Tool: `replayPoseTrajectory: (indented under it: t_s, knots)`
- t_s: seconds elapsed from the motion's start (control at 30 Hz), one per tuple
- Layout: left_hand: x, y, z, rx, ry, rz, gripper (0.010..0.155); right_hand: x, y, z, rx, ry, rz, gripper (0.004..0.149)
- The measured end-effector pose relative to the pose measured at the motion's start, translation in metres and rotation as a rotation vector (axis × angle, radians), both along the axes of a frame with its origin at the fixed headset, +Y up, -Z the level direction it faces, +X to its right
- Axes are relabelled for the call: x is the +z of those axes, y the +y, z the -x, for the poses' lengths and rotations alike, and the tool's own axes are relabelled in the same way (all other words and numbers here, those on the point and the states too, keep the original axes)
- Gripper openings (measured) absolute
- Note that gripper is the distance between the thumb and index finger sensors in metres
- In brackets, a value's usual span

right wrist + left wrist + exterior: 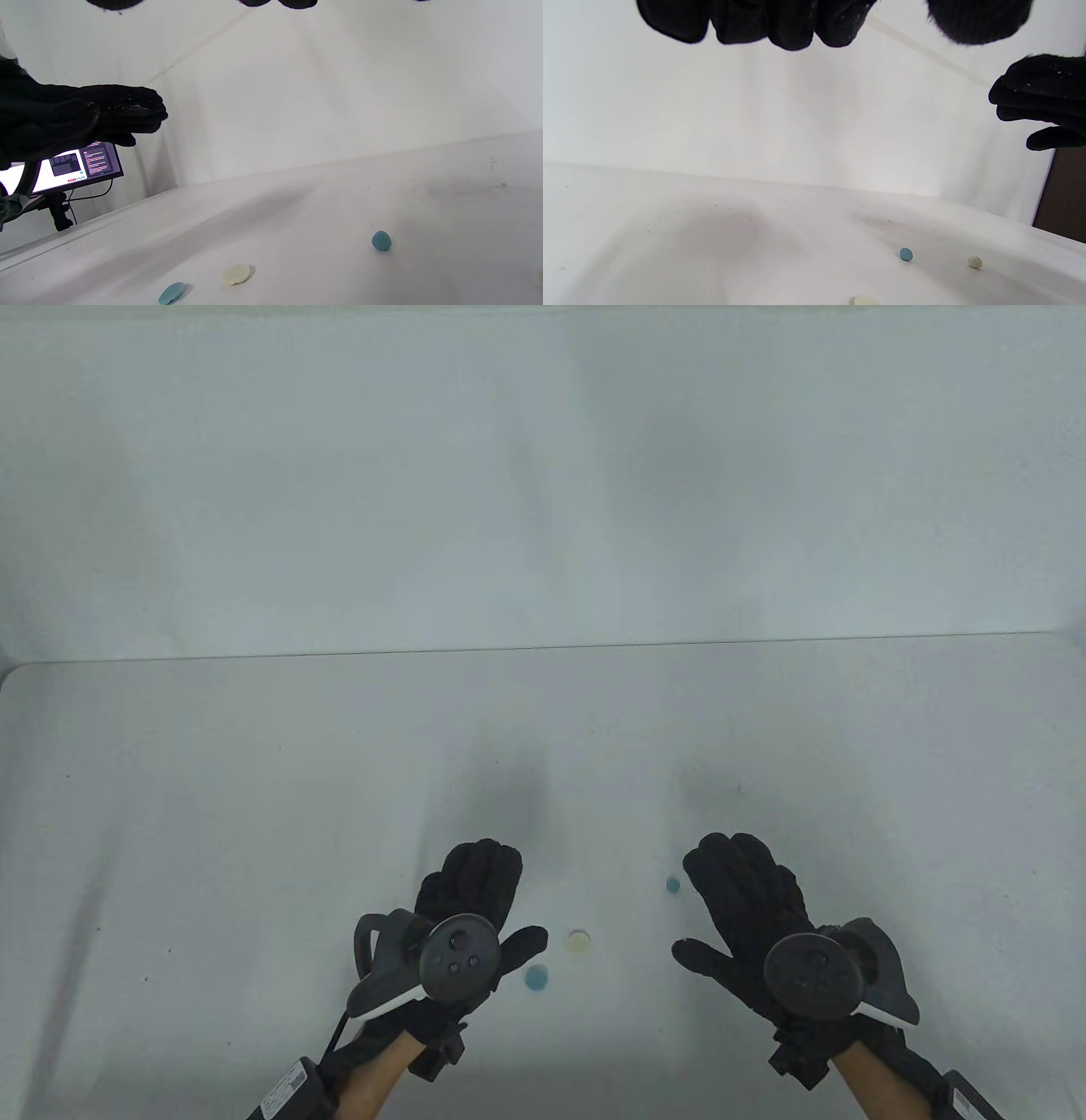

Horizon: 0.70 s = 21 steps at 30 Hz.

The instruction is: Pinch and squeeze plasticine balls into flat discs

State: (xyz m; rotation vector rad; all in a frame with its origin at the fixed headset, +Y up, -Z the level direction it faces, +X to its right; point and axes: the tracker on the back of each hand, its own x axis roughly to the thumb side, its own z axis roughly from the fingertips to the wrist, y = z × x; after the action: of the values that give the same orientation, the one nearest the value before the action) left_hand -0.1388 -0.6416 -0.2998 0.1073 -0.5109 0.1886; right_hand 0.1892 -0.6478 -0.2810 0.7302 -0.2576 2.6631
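**Now both hands are hovering empty over the plasticine**

Now the left hand's fingers (780, 25) are hanging in from the top edge of the left wrist view as four dark tips, loosely spread and gripping nothing; the thumb is cut off by that edge. In the right wrist view only slivers of the right hand's fingertips (297, 3) are showing at the top, too little to read from there. From the table view, the right hand (755, 925) is lying flat and open, fingers pointing toward 11 o'clock and thumb reaching out toward 9 o'clock, holding nothing. The left hand (471, 916) is likewise released, fingers pointing toward 12 o'clock with the thumb angling toward 3 o'clock. A tracker is covering the back of each hand and hiding the knuckles.

Plasticine is lying on the white table (212, 814) between the hands. A flattened blue disc (537, 977) is sitting just beside the left thumb, at about 4 o'clock from it, partly tucked under it. A cream disc (580, 940) is lying just at 1 o'clock of the blue one. A small blue ball (673, 885), round and unpressed, is resting near the right hand's fingers, at their 9 o'clock. A small cream ball (975, 262) is showing only in the left wrist view; the right hand is hiding it from above.

A lit monitor (80, 165) is standing beyond the table's edge.
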Motion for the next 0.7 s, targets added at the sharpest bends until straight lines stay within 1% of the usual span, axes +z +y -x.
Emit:
replayPoseTrajectory:
  t_s: [0.07, 0.17, 0.33, 0.47, 0.57, 0.6, 0.7]
  knots:
    - [0.002, -0.005, 0.005, 0.028, 0.002, 0.004, 0.086, 0.0, 0.0, 0.0, 0.002, 0.002, 0.002, 0.081]
    - [0.0, -0.014, 0.012, 0.06, 0.018, 0.029, 0.087, 0.0, -0.001, 0.002, 0.017, 0.004, 0.008, 0.082]
    - [-0.001, -0.017, 0.016, 0.114, 0.021, 0.054, 0.087, -0.002, -0.003, 0.004, 0.026, -0.006, 0.021, 0.081]
    - [0.001, -0.014, 0.015, 0.11, 0.023, 0.021, 0.086, -0.007, 0.002, 0.005, 0.008, -0.063, 0.026, 0.079]
    - [0.001, -0.013, 0.015, 0.121, 0.03, 0.02, 0.085, -0.022, 0.012, 0.01, 0.085, -0.087, 0.043, 0.075]
    - [0.001, -0.013, 0.015, 0.119, 0.031, 0.02, 0.085, -0.03, 0.016, 0.012, 0.133, -0.097, 0.059, 0.073]
    - [0.002, -0.013, 0.015, 0.113, 0.037, 0.007, 0.084, -0.055, 0.014, 0.019, 0.223, -0.13, 0.093, 0.067]
